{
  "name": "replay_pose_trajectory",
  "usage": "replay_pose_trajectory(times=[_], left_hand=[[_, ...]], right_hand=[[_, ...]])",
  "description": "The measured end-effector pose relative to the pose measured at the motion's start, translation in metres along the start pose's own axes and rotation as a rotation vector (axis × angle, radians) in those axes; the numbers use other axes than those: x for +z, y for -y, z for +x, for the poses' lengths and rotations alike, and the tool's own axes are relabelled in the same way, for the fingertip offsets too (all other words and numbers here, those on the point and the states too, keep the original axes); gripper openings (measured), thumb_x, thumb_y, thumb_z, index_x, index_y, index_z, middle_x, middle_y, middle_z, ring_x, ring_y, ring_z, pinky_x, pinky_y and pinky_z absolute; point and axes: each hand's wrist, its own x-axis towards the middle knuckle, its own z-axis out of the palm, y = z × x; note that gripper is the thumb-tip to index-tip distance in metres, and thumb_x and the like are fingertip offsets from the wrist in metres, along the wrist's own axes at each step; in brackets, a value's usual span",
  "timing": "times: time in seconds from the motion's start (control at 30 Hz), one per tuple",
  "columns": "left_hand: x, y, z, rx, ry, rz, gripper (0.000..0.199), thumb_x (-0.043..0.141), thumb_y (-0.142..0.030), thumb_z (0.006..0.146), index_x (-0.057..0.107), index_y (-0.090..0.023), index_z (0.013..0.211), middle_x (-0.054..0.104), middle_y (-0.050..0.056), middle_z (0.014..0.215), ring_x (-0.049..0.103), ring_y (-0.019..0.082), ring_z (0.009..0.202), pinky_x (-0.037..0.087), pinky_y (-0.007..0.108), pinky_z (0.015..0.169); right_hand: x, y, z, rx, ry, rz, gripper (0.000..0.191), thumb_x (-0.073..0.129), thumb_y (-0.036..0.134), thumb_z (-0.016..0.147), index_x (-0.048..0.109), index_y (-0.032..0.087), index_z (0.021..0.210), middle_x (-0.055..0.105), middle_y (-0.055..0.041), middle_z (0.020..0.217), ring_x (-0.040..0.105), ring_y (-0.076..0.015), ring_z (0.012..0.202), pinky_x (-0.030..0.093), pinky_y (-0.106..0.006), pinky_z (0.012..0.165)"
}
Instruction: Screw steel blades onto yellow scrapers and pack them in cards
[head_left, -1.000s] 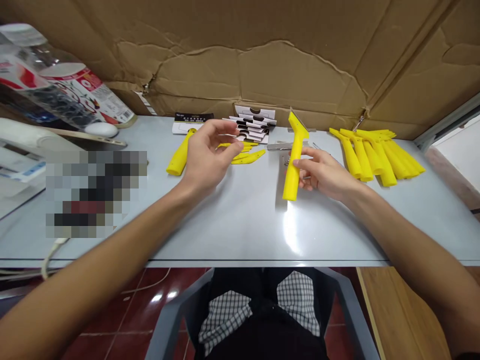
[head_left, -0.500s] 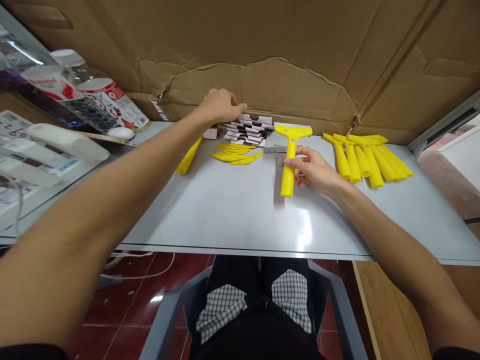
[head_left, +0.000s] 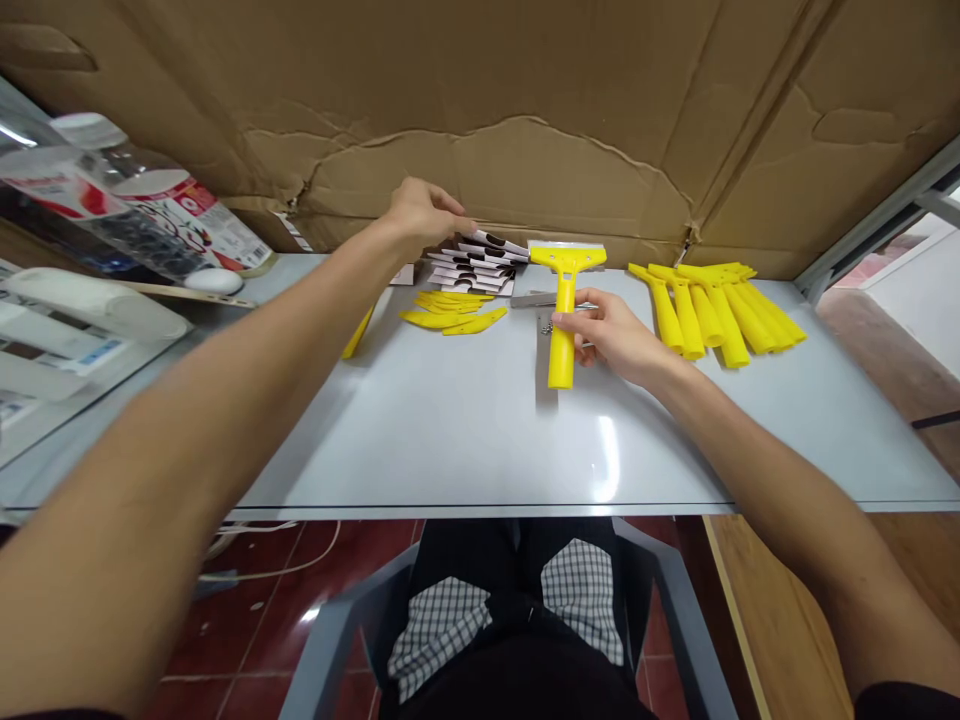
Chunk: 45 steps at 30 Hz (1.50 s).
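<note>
My right hand (head_left: 609, 335) is closed around the handle of a yellow scraper (head_left: 562, 345), held upright above the table with its wide head away from me. A pale blade strip shows along the head's top edge. At the back, my left hand (head_left: 426, 212) pinches the left end of the top white card sleeve (head_left: 491, 243), which is tilted up over a stack of similar sleeves (head_left: 472, 275) with dark cut-outs. Several thin curved yellow plastic pieces (head_left: 454, 308) lie in front of the stack. Behind the scraper, small metal screws (head_left: 547, 327) and a grey metal strip (head_left: 534, 299) are partly hidden.
Several yellow scraper handles (head_left: 712, 310) lie in a row at the right. Another yellow piece (head_left: 358, 335) is half hidden by my left forearm. Plastic bottles (head_left: 187, 215) and a white device (head_left: 97, 310) stand at the left. A cardboard wall (head_left: 570, 60) closes the back of the table (head_left: 450, 440).
My left hand has come down onto the stack and taken hold of the top sleeve, whose end has tilted up. The scraper stays in my right hand. The view has shifted slightly.
</note>
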Motion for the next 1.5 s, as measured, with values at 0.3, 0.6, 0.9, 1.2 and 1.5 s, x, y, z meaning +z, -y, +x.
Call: replay_pose_trajectory(times=[0.3,0.6,0.9,1.2,1.5], left_hand=[[-0.005,-0.021,-0.037,-0.130,-0.043,-0.200,0.047,0.087,-0.004,0.087,0.056,-0.016,0.121,0.068,-0.005,0.087,0.070,0.015,0.096,0.054,0.039,0.098],[0.033,-0.001,-0.150,0.059,0.056,-0.248,0.064,0.100,-0.012,0.059,0.080,-0.021,0.119,0.069,-0.001,0.083,0.068,0.023,0.083,0.056,0.041,0.088],[0.034,0.007,-0.179,0.126,0.366,-0.019,0.019,0.095,-0.033,0.076,0.079,-0.025,0.069,0.065,0.002,0.071,0.054,0.021,0.069,0.051,0.035,0.067],[0.034,0.013,-0.182,0.101,0.378,-0.054,0.016,0.096,-0.037,0.075,0.086,-0.024,0.078,0.074,0.010,0.106,0.069,0.027,0.089,0.062,0.044,0.087],[0.032,0.005,-0.185,0.157,0.233,-0.177,0.021,0.101,-0.038,0.072,0.084,-0.027,0.079,0.063,0.011,0.149,0.056,0.041,0.145,0.062,0.053,0.105]], right_hand=[[-0.006,-0.005,0.003,-0.017,-0.004,0.004,0.049,0.095,0.049,0.079,0.057,0.027,0.101,0.063,0.0045,0.067,0.052,-0.0136,0.054,0.040,-0.029,0.052],[-0.013,0.004,0.008,-0.024,-0.262,0.089,0.036,0.085,0.036,0.082,0.056,0.027,0.101,0.064,0.0032,0.080,0.056,-0.0132,0.058,0.045,-0.026,0.049],[-0.023,0.006,0.011,-0.033,-0.333,0.106,0.037,0.084,0.035,0.084,0.052,0.028,0.100,0.062,0.0033,0.079,0.055,-0.0125,0.057,0.045,-0.027,0.048],[-0.029,0.008,0.013,-0.079,-0.363,0.096,0.045,0.086,0.046,0.084,0.048,0.028,0.099,0.059,0.0019,0.083,0.056,-0.0137,0.061,0.046,-0.029,0.052],[-0.029,0.013,0.011,-0.098,-0.389,0.155,0.045,0.085,0.045,0.083,0.045,0.029,0.099,0.063,0.0017,0.090,0.058,-0.0121,0.062,0.051,-0.028,0.055]])
